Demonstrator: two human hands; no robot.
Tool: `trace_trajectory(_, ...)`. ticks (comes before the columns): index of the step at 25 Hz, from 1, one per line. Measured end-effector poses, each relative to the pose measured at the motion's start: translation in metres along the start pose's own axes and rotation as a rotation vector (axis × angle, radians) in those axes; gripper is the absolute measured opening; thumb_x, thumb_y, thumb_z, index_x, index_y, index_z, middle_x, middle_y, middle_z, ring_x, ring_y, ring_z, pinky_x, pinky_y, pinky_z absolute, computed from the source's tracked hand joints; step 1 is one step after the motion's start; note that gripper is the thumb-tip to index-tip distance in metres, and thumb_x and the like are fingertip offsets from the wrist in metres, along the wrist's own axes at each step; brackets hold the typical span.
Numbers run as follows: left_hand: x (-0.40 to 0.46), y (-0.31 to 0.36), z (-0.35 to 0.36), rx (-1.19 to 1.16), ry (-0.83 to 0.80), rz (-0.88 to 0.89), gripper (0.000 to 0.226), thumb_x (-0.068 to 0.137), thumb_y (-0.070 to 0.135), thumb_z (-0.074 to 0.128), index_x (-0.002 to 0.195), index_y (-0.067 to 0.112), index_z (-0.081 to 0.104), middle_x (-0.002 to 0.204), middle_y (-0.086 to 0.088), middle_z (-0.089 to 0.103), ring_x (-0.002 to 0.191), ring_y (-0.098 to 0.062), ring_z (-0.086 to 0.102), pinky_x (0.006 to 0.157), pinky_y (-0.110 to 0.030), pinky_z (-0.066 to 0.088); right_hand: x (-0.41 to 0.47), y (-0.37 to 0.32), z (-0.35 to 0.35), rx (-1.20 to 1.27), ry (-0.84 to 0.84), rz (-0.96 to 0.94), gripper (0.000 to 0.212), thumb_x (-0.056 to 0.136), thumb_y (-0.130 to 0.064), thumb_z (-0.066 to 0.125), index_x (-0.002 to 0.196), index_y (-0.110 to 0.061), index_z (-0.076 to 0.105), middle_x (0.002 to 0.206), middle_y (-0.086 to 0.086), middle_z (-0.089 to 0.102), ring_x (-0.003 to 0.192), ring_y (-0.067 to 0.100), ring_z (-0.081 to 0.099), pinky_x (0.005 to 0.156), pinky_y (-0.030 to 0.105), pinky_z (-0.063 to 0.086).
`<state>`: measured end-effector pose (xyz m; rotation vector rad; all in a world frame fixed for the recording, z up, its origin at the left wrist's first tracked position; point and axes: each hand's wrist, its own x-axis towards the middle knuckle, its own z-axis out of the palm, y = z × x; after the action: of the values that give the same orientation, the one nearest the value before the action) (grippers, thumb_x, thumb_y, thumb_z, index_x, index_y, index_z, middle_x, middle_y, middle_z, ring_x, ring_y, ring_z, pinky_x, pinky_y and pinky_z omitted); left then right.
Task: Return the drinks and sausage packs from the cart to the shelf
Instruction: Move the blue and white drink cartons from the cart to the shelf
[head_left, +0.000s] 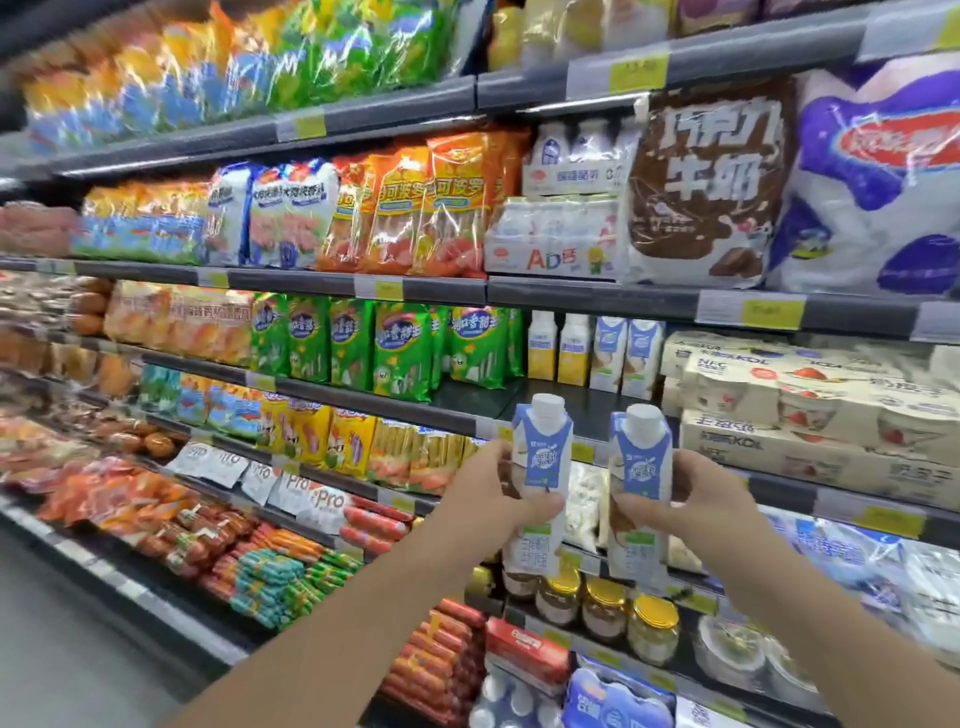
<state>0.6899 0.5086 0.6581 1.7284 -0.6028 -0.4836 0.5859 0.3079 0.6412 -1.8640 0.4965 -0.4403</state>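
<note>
I hold two blue-and-white drink cartons with white screw caps upright in front of the shelves. My left hand grips the left carton around its middle. My right hand grips the right carton the same way. Both cartons hang just below a dark shelf board with bare room on it. On that board stand two matching blue cartons beside two yellow ones. Green sausage packs fill the board's left part. The cart is out of view.
Shelves of sausage packs run to the left, with orange packs higher up. Boxed yoghurt multipacks sit to the right. Glass jars with gold lids stand on the shelf below my hands. Grey floor lies lower left.
</note>
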Motion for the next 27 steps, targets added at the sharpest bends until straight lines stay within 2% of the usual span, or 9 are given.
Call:
trace_trajectory(5,0.072,-0.007,-0.014,-0.066,0.022,0.004,0.035,0.083,0.015,0.077,0.110,0.021,0.057,0.101,-0.003,0.068,0.087,-0.022,0.067,0.062,-0.030,0.051,0.066,-0.016,0.017,-0.019,0.088,-0.001,0.039,0.076,-0.019,0.084,0.109,-0.016,0.064,0.097,-0.001,0.074,0.084,0.010,0.070,0.065,0.023,0.050)
trace_trajectory(8,0.121,-0.001,-0.004,-0.084,0.027,0.036,0.033,0.082,0.009,0.077,0.108,0.017,0.059,0.096,-0.004,0.069,0.083,-0.020,0.067,0.067,-0.032,0.056,0.103,-0.027,0.006,-0.101,0.171,-0.035,0.032,0.079,-0.018,0.081,0.106,-0.016,0.065,0.092,-0.004,0.071,0.077,0.005,0.066,0.059,0.020,0.047)
trace_trajectory(10,0.148,0.006,0.005,-0.074,0.037,0.056,0.036,0.080,0.008,0.078,0.110,0.016,0.060,0.098,-0.007,0.071,0.083,-0.019,0.068,0.071,-0.037,0.057,0.125,-0.027,0.000,-0.153,0.211,-0.046,0.026,0.079,-0.020,0.081,0.100,-0.016,0.066,0.091,-0.003,0.072,0.079,0.010,0.068,0.063,0.028,0.054)
trace_trajectory(13,0.189,0.014,0.019,-0.055,0.060,0.070,0.038,0.078,0.007,0.080,0.110,0.014,0.059,0.092,-0.003,0.069,0.079,-0.017,0.065,0.065,-0.028,0.052,0.162,-0.019,-0.002,-0.229,0.270,-0.027,0.027,0.077,-0.026,0.082,0.097,-0.016,0.067,0.093,0.001,0.073,0.085,0.018,0.069,0.074,0.038,0.058)
trace_trajectory(15,0.213,0.016,0.025,-0.042,0.097,0.065,0.037,0.077,0.006,0.081,0.105,0.016,0.059,0.090,-0.001,0.068,0.082,-0.019,0.065,0.067,-0.027,0.052,0.182,-0.016,-0.001,-0.245,0.309,-0.024,0.031,0.078,-0.024,0.081,0.100,-0.012,0.062,0.097,0.005,0.070,0.088,0.020,0.066,0.074,0.036,0.055)
trace_trajectory(18,0.247,0.014,0.031,-0.021,0.131,0.053,0.038,0.075,0.004,0.082,0.097,0.023,0.058,0.092,0.000,0.067,0.083,-0.018,0.064,0.070,-0.030,0.051,0.203,-0.015,0.003,-0.282,0.365,-0.025,0.030,0.083,-0.017,0.077,0.102,-0.013,0.054,0.099,0.003,0.062,0.090,0.020,0.059,0.065,0.028,0.041)
trace_trajectory(20,0.267,0.010,0.034,0.015,0.122,0.055,0.044,0.073,0.003,0.083,0.108,0.018,0.060,0.102,-0.003,0.070,0.085,-0.014,0.065,0.072,-0.030,0.053,0.216,-0.009,0.005,-0.333,0.403,-0.032,0.034,0.081,-0.014,0.077,0.104,-0.011,0.052,0.104,0.006,0.061,0.100,0.024,0.061,0.072,0.029,0.044)
trace_trajectory(23,0.292,0.005,0.043,0.063,0.070,0.072,0.053,0.074,0.002,0.082,0.120,0.011,0.057,0.112,-0.002,0.069,0.087,-0.005,0.064,0.068,-0.021,0.051,0.234,-0.002,0.003,-0.373,0.418,-0.009,0.040,0.081,-0.014,0.077,0.110,-0.005,0.051,0.114,0.013,0.060,0.110,0.028,0.059,0.089,0.039,0.050)
trace_trajectory(27,0.312,0.001,0.052,0.104,-0.006,0.136,0.048,0.078,0.002,0.079,0.117,0.016,0.056,0.102,0.007,0.068,0.083,0.003,0.060,0.064,-0.014,0.046,0.247,0.000,0.003,-0.331,0.438,0.096,0.036,0.084,-0.011,0.074,0.111,-0.003,0.052,0.110,0.012,0.063,0.101,0.026,0.062,0.079,0.033,0.048)
